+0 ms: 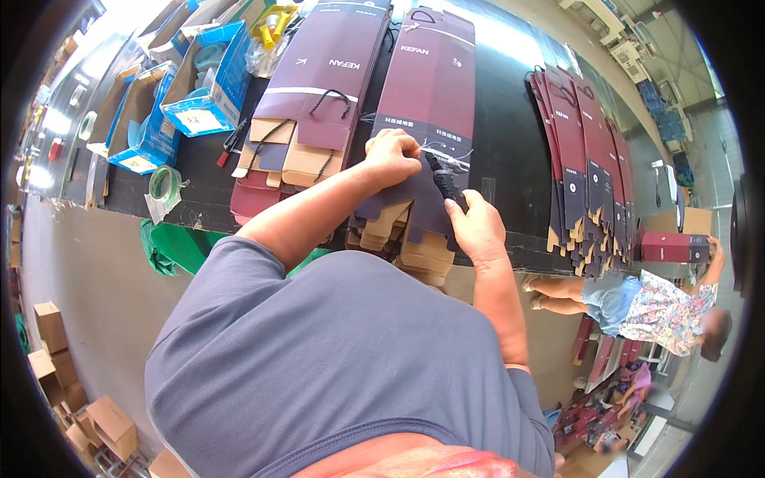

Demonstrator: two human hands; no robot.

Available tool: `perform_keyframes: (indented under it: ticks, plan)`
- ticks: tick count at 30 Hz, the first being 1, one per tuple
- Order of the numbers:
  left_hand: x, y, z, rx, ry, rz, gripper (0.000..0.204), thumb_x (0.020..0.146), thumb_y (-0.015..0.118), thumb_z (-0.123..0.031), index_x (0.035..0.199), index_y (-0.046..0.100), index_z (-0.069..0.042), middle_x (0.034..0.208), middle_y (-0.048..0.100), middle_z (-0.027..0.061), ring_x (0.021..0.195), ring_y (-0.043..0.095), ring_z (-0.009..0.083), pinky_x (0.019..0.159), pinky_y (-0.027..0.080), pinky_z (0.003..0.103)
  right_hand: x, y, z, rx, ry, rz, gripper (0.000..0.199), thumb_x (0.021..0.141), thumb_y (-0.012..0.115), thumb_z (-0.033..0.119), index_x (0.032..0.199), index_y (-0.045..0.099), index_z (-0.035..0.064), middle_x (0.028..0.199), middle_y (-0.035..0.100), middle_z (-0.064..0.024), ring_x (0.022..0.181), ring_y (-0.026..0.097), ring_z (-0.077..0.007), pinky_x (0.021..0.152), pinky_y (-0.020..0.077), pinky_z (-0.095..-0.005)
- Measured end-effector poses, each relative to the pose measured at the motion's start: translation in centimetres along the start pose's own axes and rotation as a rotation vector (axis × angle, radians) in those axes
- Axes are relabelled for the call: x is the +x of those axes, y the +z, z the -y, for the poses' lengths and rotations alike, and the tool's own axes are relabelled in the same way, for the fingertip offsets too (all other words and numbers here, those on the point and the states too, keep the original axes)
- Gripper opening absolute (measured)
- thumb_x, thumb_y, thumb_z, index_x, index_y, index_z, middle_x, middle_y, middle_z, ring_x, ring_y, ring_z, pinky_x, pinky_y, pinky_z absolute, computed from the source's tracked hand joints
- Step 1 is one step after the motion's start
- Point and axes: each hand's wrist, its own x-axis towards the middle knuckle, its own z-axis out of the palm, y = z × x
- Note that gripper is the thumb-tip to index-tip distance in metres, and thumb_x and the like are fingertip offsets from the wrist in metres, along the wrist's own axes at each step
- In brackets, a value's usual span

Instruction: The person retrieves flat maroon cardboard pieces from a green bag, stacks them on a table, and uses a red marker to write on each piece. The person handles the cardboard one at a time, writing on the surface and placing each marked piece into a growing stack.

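Note:
Flat maroon and dark-blue cartons (428, 80) lie stacked on the black table in front of me. Over their near part, my right hand (480, 229) grips a bundle of black cord (445, 179) that points away from me. Thin white strands (448, 151) show around the far end of the bundle. My left hand (393, 158) is closed just to the left of it, fingertips bent inward; what it pinches is hidden. Left of these lies another stack of flat cartons (319, 68), with black cord handles (331, 103) on top.
Blue open boxes (209, 80) and a roll of green tape (165, 185) sit at the table's left. More flat cartons (586, 151) stand stacked on the right. Beyond them a person (661, 311) holds a maroon carton (676, 248). Brown boxes (111, 426) are on the floor at lower left.

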Motion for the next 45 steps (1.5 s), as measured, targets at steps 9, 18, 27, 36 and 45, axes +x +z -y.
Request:
perform_keyframes:
  ticks: [9,18,27,36,45]
  plan:
    - [-1.6,-1.3,3.7,-1.092,0.068,0.113,0.013,0.077,0.060,0.000,0.090,0.059,-0.004,0.095,0.055,0.0012,0.098,0.052,0.0121,0.093,0.039,0.025,2.2,-5.9,-2.8,0.798,-0.040,-0.922,0.023,0.101,0.055,0.023,0.090,0.054,0.0022,0.071,0.058,-0.0021,0.059,0.056,-0.0097,0.055,0.0467,-0.0270]
    - [15.3,-8.2,-3.2,0.307,0.150,-0.095,0.048,0.083,0.069,-0.020,0.126,0.058,-0.001,0.119,0.064,0.0175,0.111,0.061,0.0309,0.094,0.049,0.039,12.6,-6.7,-1.3,0.690,-0.198,-0.198,0.036,0.091,0.068,0.024,0.112,0.062,-0.0044,0.073,0.066,-0.0077,0.055,0.059,-0.0114,0.052,0.0481,-0.0262]
    - [38.0,-5.2,1.1,1.026,0.241,0.224,0.026,0.085,0.057,-0.007,0.107,0.069,-0.007,0.116,0.067,0.0153,0.110,0.064,0.0298,0.092,0.052,0.042,29.3,-5.4,4.0,0.357,-0.014,-0.099,0.032,0.091,0.061,0.031,0.102,0.063,0.0016,0.074,0.068,-0.0103,0.061,0.068,-0.0191,0.065,0.0531,-0.0340]
    - [39.0,-5.3,-1.6,0.904,0.186,0.339,0.026,0.078,0.062,-0.011,0.100,0.073,-0.002,0.107,0.070,0.0164,0.098,0.068,0.0324,0.083,0.055,0.039,32.6,-5.4,5.2,0.261,0.092,0.008,0.031,0.091,0.059,0.032,0.103,0.063,0.0028,0.084,0.070,-0.0116,0.063,0.068,-0.0196,0.066,0.0524,-0.0322]
    - [38.2,-3.6,3.6,0.326,-0.089,0.122,0.039,0.080,0.058,-0.032,0.114,0.072,-0.021,0.134,0.059,0.0071,0.129,0.048,0.0334,0.106,0.041,0.041,33.4,-5.0,8.1,0.247,0.210,0.007,0.034,0.093,0.059,0.036,0.106,0.064,0.0062,0.085,0.071,-0.0120,0.072,0.070,-0.0248,0.073,0.0526,-0.0375]
